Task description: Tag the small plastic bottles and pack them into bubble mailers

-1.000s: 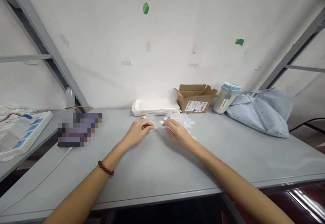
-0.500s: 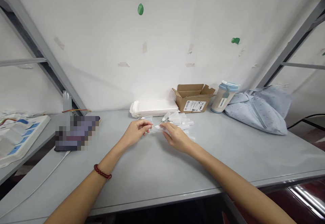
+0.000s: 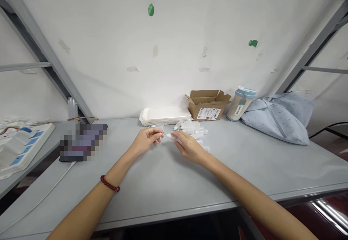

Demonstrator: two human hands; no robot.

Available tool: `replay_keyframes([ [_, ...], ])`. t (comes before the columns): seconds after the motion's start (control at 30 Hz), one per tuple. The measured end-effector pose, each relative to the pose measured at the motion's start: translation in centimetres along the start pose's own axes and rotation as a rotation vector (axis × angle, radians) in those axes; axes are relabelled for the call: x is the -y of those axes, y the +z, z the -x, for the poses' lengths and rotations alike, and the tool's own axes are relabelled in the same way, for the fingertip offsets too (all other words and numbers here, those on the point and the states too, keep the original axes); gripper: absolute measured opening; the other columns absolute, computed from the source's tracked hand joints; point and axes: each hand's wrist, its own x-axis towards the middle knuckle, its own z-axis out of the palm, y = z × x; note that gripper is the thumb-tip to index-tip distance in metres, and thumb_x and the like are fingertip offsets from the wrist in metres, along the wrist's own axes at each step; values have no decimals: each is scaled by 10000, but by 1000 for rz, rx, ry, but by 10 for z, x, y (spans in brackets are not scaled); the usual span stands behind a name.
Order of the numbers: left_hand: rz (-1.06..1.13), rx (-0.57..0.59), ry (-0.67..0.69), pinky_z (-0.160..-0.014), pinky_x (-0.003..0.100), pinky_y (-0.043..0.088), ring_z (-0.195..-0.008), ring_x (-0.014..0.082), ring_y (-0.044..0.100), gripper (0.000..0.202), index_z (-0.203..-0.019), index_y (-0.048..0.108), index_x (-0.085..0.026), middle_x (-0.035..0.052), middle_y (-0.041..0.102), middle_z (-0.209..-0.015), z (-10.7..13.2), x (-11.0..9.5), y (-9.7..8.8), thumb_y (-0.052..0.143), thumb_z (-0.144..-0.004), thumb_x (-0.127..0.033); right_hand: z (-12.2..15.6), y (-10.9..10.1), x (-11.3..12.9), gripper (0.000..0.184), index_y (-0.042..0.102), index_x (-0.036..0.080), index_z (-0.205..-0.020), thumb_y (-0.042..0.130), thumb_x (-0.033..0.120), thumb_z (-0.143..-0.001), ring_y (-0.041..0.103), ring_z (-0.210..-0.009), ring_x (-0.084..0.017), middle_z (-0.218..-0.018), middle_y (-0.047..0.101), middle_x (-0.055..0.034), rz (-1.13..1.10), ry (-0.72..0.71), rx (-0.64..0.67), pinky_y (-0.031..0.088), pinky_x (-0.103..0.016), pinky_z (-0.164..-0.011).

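Note:
My right hand (image 3: 187,145) is closed around a small translucent plastic bottle with a narrow white tip (image 3: 168,135), which points left. Opposite it, my left hand (image 3: 148,139) pinches something at the end of that tip, too small to make out. The fingertips of both hands are close together, a little above the table. Behind and beside my right hand lies a pile of similar translucent plastic bottles (image 3: 200,133), some with thin dark metal tips. Part of the pile is hidden by that hand. Another clear plastic piece (image 3: 159,127) lies just behind my left fingers.
A stack of white trays (image 3: 165,115) and an open cardboard box (image 3: 209,106) stand against the wall. To the right are a tumbler (image 3: 240,104) and a blue cloth bag (image 3: 276,122). On the left lie a blurred phone (image 3: 87,144), its cable (image 3: 49,193) and a power strip (image 3: 27,147).
My left fingertips have shifted very slightly at the bottle's tip. Both hands stay in nearly the same place, and the view has moved a touch.

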Motion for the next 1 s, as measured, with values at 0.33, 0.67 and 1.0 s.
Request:
replay_keyframes([
  [0.33,21,-7,-8,-560,257,452,-613,129,543,261,-797,648,-148,28,613,-679,1,-4,0,614,-698,-386,0,0,0,270,442,168,-1143,381,126,-883,576,-910,-216,-1015,591,-135,-3,19,-14,501,-355,-737],
  [0.67,52,0,-17,-557,254,449,-600,122,536,225,-790,647,-144,16,608,-648,2,-6,0,612,-701,-348,-1,4,0,264,452,188,-1149,383,158,-895,583,-887,-210,-997,596,-121,-45,-8,-71,502,-351,-732],
  [1.0,99,14,-31,-570,255,448,-627,126,533,264,-807,645,-147,32,602,-704,3,-5,-1,621,-707,-389,-1,1,3,263,450,185,-1150,381,158,-897,583,-863,-201,-985,594,-117,-36,5,-51,497,-330,-707],
])
